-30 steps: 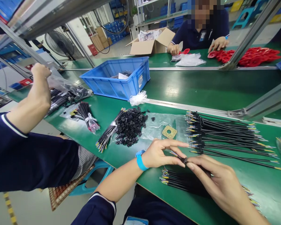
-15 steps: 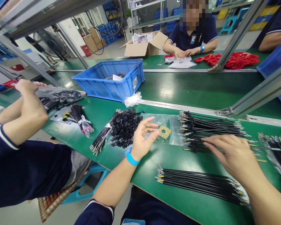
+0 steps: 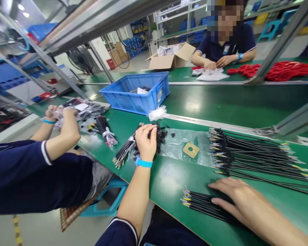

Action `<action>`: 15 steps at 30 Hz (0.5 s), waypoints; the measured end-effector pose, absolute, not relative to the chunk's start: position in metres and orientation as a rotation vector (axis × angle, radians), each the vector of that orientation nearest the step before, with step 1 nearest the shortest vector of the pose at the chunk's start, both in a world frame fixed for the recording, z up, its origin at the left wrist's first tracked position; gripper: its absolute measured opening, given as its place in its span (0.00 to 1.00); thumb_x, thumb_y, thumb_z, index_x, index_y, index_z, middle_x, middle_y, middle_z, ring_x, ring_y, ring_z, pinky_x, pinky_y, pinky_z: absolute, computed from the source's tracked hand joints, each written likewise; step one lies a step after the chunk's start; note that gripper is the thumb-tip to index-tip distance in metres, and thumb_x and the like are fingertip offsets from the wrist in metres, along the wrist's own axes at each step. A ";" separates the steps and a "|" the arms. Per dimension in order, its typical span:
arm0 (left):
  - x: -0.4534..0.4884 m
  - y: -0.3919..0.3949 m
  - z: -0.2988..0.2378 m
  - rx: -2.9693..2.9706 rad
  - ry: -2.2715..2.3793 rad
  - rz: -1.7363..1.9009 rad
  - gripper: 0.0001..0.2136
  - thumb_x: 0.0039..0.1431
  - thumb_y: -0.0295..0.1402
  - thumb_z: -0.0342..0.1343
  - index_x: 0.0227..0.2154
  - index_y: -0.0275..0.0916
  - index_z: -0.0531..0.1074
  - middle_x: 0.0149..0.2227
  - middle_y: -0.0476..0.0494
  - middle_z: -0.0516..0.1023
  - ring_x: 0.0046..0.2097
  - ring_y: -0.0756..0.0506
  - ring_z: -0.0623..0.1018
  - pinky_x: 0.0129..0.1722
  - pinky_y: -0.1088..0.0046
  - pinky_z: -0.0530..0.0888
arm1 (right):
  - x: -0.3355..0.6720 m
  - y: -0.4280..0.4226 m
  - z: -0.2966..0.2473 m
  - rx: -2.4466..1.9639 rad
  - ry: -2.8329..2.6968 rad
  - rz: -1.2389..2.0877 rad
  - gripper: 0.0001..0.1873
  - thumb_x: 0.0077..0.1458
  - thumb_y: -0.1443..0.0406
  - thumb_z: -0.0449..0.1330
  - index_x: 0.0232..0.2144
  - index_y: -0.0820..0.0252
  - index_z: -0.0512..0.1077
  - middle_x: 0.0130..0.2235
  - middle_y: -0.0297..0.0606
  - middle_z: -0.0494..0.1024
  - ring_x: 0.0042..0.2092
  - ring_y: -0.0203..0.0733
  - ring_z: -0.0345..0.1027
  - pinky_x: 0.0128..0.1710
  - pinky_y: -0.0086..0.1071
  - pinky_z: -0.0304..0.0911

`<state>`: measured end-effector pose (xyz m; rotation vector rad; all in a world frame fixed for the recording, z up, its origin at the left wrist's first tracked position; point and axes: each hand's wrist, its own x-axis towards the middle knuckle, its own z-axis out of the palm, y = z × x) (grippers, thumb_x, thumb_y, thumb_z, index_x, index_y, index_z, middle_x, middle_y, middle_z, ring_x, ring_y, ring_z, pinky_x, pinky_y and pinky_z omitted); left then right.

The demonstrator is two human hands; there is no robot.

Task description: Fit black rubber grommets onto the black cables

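Crossing a shelved workroom [image 3: 140,61], green tabletop [image 3: 169,181], left hand [image 3: 146,142] curled over black parts [image 3: 161,136], hold hidden, right hand [image 3: 232,194] spread over cables [image 3: 204,201]

No legible text or numbers anywhere

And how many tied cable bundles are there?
2: a near bundle beside the black parts, a far bundle to its left. More may hide under the plastic bags.

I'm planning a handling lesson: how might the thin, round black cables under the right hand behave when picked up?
The thin, round black cables are probably springy rather than floppy, lying nearly straight. With no tie showing, they may roll on the glossy green tabletop; their splayed, coloured wire ends could bend.
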<state>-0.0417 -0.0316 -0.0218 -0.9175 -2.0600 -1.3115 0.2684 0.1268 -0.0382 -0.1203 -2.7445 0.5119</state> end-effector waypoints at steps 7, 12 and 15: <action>-0.049 -0.029 -0.033 -1.170 -2.631 -0.647 0.08 0.60 0.32 0.69 0.43 0.48 0.85 0.61 0.43 0.76 0.67 0.33 0.67 0.64 0.49 0.65 | 0.254 0.110 -0.053 -0.015 -2.838 0.747 0.08 0.65 0.63 0.59 0.32 0.53 0.74 0.31 0.31 0.78 0.31 0.36 0.75 0.30 0.28 0.69; -0.050 -0.029 -0.036 -1.381 -2.687 -0.413 0.12 0.56 0.25 0.70 0.40 0.49 0.86 0.60 0.45 0.77 0.66 0.33 0.67 0.62 0.50 0.65 | 0.252 0.107 -0.041 -0.140 -2.778 0.764 0.11 0.72 0.62 0.52 0.36 0.54 0.70 0.31 0.31 0.78 0.29 0.35 0.75 0.28 0.28 0.67; -0.053 -0.029 -0.036 -1.389 -2.689 -0.413 0.08 0.57 0.26 0.70 0.35 0.48 0.86 0.56 0.46 0.80 0.62 0.34 0.69 0.59 0.51 0.66 | 0.247 0.108 -0.041 -0.233 -2.653 0.450 0.10 0.74 0.60 0.50 0.42 0.55 0.69 0.35 0.32 0.80 0.31 0.33 0.76 0.30 0.27 0.68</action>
